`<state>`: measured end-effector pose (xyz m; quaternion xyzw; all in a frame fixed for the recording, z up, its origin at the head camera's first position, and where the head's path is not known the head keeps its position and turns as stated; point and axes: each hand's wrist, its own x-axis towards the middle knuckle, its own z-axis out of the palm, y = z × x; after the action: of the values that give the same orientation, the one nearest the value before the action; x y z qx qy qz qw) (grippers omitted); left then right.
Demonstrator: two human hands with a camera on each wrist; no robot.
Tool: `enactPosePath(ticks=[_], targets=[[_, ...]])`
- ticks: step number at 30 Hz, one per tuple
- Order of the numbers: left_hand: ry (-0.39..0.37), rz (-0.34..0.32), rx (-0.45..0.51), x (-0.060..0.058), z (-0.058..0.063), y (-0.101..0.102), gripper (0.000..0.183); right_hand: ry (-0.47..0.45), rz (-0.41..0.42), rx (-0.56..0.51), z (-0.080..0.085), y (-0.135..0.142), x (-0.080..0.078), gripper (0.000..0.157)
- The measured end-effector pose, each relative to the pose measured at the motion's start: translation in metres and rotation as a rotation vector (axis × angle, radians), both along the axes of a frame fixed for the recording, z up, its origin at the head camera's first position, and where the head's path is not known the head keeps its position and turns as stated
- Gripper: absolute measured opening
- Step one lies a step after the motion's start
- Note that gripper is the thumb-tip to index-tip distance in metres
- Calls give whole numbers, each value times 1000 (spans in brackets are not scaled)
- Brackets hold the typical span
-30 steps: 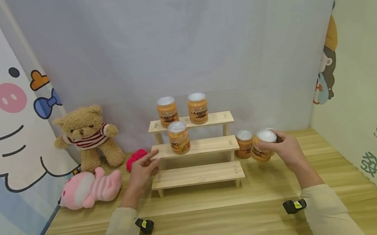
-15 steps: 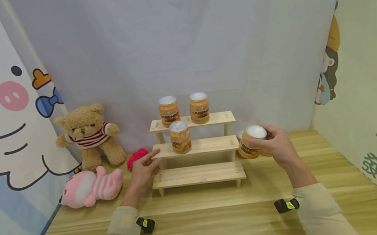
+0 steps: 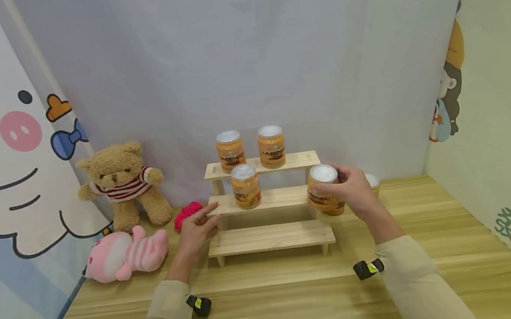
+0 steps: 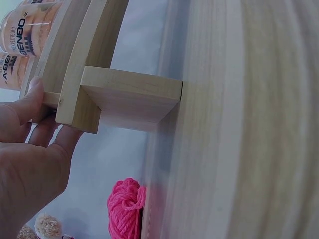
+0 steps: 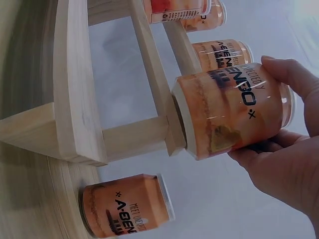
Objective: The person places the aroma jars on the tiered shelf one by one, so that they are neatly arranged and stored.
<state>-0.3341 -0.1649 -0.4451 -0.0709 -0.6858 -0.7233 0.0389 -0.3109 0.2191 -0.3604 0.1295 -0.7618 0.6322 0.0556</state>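
Observation:
A three-step wooden display stand (image 3: pixel 270 236) stands on the table. My left hand (image 3: pixel 195 231) holds the left end of its middle step, thumb on top and fingers below in the left wrist view. My right hand (image 3: pixel 354 190) grips an orange-labelled jar (image 5: pixel 224 109) with a white lid, slightly tilted, over the right end of that step. In the right wrist view, the base of this jar is right at the step's end. Another such jar (image 3: pixel 246 187) stands left of centre on the middle step. Two more, a left jar (image 3: pixel 231 151) and a right jar (image 3: pixel 271 147), stand on the top step.
One more jar (image 5: pixel 127 206) stands on the table right of the stand, mostly hidden behind my right hand in the head view. To the left are a teddy bear (image 3: pixel 122 181), a pink plush toy (image 3: pixel 125 254) and pink yarn (image 4: pixel 125 209). A grey curtain hangs behind.
My right hand has carried its jar left from the table's right side to the right end of the middle step. The left hand has stayed at the stand.

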Motion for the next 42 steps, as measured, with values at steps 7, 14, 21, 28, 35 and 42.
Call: enactPosePath(ticks=[7,14,21,28,35,42], targets=[[-3,2,17,0,1,1,44,-47,46,-26,3,-19,-12,77],[-9,-2,8,0,0,1,45,-49,31,7,3,-36,-22,75],[0,-13,26,-2,-2,1,45,19,1,94,5,-48,-28,67],[-1,-17,20,-2,-2,0,45,19,-21,94,7,-54,-31,63],[9,-9,21,-2,-2,1,44,51,-60,99,4,-59,-32,60],[15,-7,20,-2,-2,1,43,36,-59,113,3,-61,-32,63]])
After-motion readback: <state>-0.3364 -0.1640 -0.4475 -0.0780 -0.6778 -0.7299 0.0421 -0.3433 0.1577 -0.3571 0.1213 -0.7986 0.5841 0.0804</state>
